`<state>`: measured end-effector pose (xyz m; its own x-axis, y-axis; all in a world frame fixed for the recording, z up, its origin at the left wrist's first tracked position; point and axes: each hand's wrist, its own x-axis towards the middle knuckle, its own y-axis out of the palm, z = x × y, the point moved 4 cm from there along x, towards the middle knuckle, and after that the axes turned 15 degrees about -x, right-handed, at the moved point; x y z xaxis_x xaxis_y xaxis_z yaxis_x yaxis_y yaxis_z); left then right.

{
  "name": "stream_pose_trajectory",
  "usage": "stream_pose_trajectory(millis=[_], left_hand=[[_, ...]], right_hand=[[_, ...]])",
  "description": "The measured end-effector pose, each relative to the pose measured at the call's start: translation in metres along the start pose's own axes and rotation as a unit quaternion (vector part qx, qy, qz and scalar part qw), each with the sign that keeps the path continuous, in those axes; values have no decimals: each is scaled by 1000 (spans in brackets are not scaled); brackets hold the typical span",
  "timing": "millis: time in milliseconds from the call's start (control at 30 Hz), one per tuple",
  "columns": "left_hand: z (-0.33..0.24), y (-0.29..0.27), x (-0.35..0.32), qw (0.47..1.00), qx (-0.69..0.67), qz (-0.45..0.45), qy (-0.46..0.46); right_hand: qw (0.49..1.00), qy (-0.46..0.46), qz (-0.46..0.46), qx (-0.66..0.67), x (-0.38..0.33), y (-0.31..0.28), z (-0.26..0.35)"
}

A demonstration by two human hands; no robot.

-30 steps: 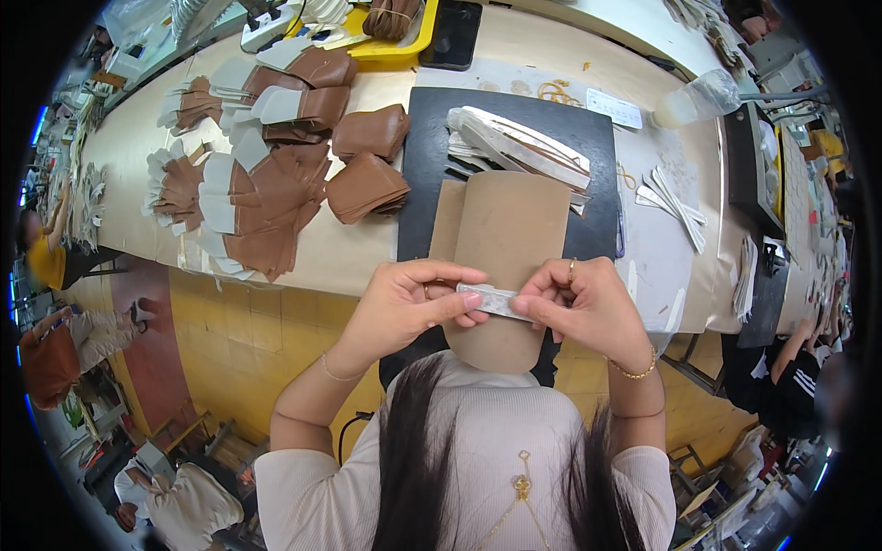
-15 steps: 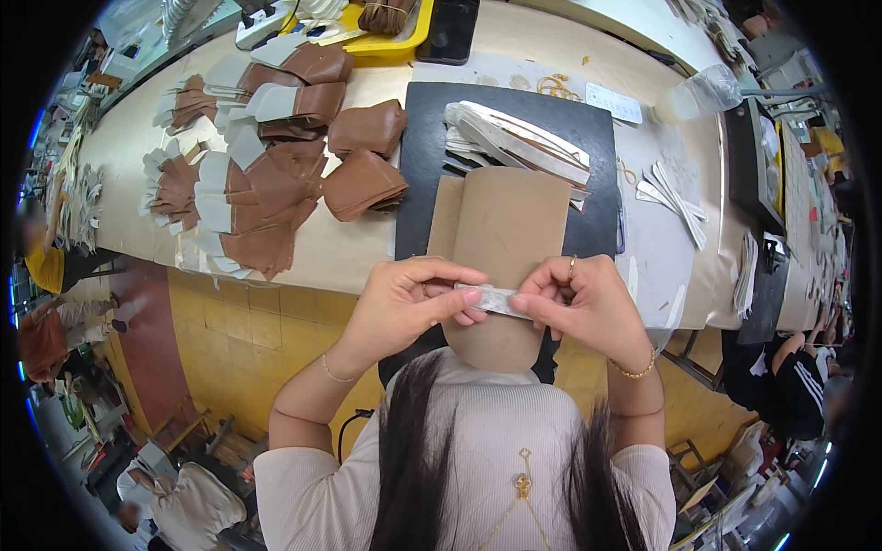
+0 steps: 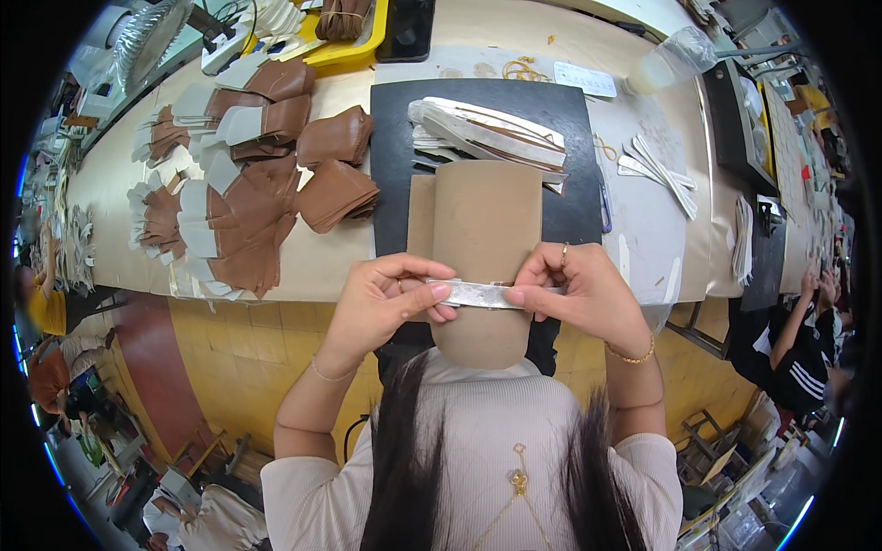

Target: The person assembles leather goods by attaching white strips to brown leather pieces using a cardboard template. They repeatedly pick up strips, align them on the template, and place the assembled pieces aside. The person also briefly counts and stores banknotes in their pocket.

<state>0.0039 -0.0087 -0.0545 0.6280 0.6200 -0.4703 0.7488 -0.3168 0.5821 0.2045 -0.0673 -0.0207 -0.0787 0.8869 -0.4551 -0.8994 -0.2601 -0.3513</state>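
Note:
A whitish strip [image 3: 480,295] stretches between my hands, over the front part of a rounded tan form [image 3: 487,216]. My left hand [image 3: 390,296] pinches its left end between thumb and fingers. At its right end, my right hand [image 3: 571,292] grips it the same way, thumb on top. The tan form lies on a black board [image 3: 390,138] and juts past the table's front edge toward me. Just beyond it rests a bundle of long white and brown strips [image 3: 491,133].
To the left lie stacks of brown leather pieces [image 3: 262,216] with pale ends. A yellow tray [image 3: 363,41] and a dark phone [image 3: 405,29] stand at the back. On the right are loose white strips [image 3: 661,174], a clear plastic bottle [image 3: 671,60] and a blue pen [image 3: 605,209].
My hands have drawn slightly apart, and more of the whitish strip shows between them. The view has shifted, so the table's things appear further left.

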Motion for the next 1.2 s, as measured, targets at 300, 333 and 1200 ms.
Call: stream_pose_trajectory(millis=[300, 333, 1200], left_hand=[[0, -3, 5, 1000, -5, 10, 17], [1, -3, 6, 1000, -11, 9, 19], [10, -45, 12, 996, -49, 37, 68]], right_hand=[[998, -33, -21, -59, -1, -3, 4], [996, -26, -25, -76, -1, -3, 2], [977, -5, 26, 212, -15, -16, -68]])
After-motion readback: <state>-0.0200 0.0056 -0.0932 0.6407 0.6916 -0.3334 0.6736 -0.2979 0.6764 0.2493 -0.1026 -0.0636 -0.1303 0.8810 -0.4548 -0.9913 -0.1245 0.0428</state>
